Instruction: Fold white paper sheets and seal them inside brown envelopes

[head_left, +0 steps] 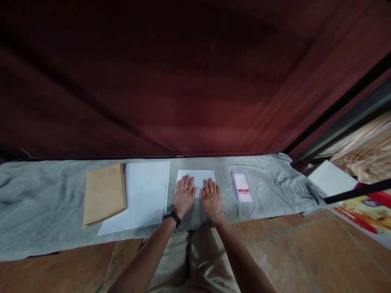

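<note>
A small white sheet of paper (198, 174), perhaps folded, lies on the grey cloth in front of me. My left hand (184, 196) rests flat on its left part, fingers stretched forward; a dark band circles that wrist. Flat on the right part lies my right hand (211, 197), its fingers also extended. Both palms cover the paper's lower area, so its near edge is partly hidden. To the left are larger white sheets (146, 191), overlapped by a stack of brown envelopes (104, 193). Right of my hands sits a white and red slip (243, 187), blurred by pixels.
The grey cloth (275, 183) covers a long narrow surface against a dark red curtain (195, 101). At the right, dark bars (360, 192) cross in front of a white box-like object (332, 179) and a red and yellow package (369, 211). Tiled floor (293, 248) shows below.
</note>
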`<state>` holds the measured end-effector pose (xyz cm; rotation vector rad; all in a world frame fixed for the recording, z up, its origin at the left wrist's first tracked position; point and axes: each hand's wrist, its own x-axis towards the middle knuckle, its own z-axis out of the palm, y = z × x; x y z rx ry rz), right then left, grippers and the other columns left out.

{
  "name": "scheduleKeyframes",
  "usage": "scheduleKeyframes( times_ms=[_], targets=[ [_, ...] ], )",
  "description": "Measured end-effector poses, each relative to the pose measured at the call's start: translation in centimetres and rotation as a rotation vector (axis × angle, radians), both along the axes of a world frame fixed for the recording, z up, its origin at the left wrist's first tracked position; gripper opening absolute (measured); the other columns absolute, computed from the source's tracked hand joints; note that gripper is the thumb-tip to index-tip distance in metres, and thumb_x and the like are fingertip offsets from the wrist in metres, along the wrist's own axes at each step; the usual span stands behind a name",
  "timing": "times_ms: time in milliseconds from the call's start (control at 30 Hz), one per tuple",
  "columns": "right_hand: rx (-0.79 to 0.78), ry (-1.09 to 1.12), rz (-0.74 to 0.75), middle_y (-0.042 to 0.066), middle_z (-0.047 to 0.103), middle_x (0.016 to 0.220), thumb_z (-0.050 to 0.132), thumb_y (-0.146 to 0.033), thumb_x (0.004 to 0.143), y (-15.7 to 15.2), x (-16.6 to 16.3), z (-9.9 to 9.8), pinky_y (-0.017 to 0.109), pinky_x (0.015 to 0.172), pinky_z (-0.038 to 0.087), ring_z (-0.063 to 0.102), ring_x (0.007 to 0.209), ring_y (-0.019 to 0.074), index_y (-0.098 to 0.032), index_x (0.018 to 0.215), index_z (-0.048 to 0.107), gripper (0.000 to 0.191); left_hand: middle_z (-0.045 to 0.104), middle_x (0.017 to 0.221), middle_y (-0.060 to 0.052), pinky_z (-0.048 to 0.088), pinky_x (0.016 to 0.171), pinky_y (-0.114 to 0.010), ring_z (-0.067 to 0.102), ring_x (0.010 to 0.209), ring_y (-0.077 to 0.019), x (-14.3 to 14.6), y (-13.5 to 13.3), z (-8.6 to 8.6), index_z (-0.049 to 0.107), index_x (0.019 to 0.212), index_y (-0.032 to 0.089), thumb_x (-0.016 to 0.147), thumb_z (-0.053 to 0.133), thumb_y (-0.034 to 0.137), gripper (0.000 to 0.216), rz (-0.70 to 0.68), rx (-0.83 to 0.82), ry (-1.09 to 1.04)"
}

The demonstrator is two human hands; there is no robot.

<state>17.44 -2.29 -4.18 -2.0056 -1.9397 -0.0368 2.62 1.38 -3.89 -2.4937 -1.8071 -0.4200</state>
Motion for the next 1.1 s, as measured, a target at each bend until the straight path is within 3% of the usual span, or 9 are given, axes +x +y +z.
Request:
scheduleKeyframes(
  times_ms=[133,233,400,533,700,900,1100],
  targets=[
    [0.014,-0.021,-0.067,0.019,0.043,0.158,0.029,-0.029,0.107,0.1,2.6,-0.4,0.053,0.121,0.025,0.039,0.147,0.0304,-0.007,0.154,0.041,0.053,0.03,0.166,-0.013,0.021,0.126,-0.049,0.025,0.155,-0.0273,0.1,0.0,-0.3,0.037,0.157,0.015,0.105,0.034,0.039,0.057,0.019,-0.006,0.0],
    [0.042,-0.027,-0.093,0.022,0.041,0.158,0.029,-0.026,0.107,1.1,2.7,0.0,0.056,0.121,0.023,0.038,0.148,0.0323,-0.002,0.152,0.042,0.053,0.03,0.166,-0.013,0.02,0.127,-0.049,0.025,0.155,-0.0272,0.2,0.0,-0.5,0.036,0.158,0.015,0.105,0.036,0.039,0.058,0.022,-0.001,-0.006],
    [0.007,-0.014,0.159,0.015,0.035,0.163,0.032,-0.025,0.106,4.0,-0.7,0.8,0.045,0.121,0.029,0.032,0.152,0.0257,-0.011,0.154,0.041,0.051,0.031,0.166,-0.013,0.019,0.127,-0.049,0.024,0.155,-0.0264,0.3,0.1,-0.6,0.037,0.157,0.014,0.104,0.036,0.032,0.057,0.025,-0.022,-0.01],
    [-0.056,-0.035,0.264,0.011,0.038,0.162,0.036,-0.023,0.106,5.5,-1.8,0.6,0.048,0.123,0.025,0.032,0.152,0.0251,-0.019,0.151,0.049,0.047,0.032,0.165,-0.014,0.019,0.127,-0.049,0.023,0.156,-0.0264,0.2,0.1,-0.3,0.038,0.157,0.011,0.102,0.033,0.026,0.056,0.005,-0.05,-0.022],
    [-0.005,-0.062,0.152,0.016,0.039,0.161,0.036,-0.032,0.108,5.7,0.6,-0.1,0.048,0.122,0.025,0.037,0.149,0.0264,-0.015,0.154,0.043,0.05,0.031,0.165,-0.013,0.019,0.127,-0.048,0.022,0.156,-0.0248,0.0,0.0,-0.3,0.035,0.158,0.013,0.104,0.03,0.031,0.058,0.056,-0.052,-0.084],
    [0.053,-0.088,0.109,0.022,0.042,0.158,0.035,-0.036,0.108,5.5,2.7,-0.8,0.048,0.12,0.026,0.036,0.149,0.0296,-0.007,0.153,0.042,0.054,0.034,0.163,-0.021,0.018,0.127,-0.051,0.023,0.155,-0.0297,1.7,1.4,0.2,0.037,0.155,0.002,0.103,0.032,0.034,0.06,0.199,-0.052,-0.108],
    [0.07,-0.104,0.121,0.022,0.042,0.158,0.035,-0.035,0.108,5.5,2.5,-1.0,0.051,0.119,0.027,0.035,0.149,0.0319,-0.007,0.154,0.041,0.054,0.035,0.164,-0.012,0.015,0.127,-0.052,0.025,0.155,-0.0286,3.2,3.4,0.3,0.044,0.153,0.016,0.104,0.035,0.04,0.055,0.056,-0.058,-0.131]
  ],
)
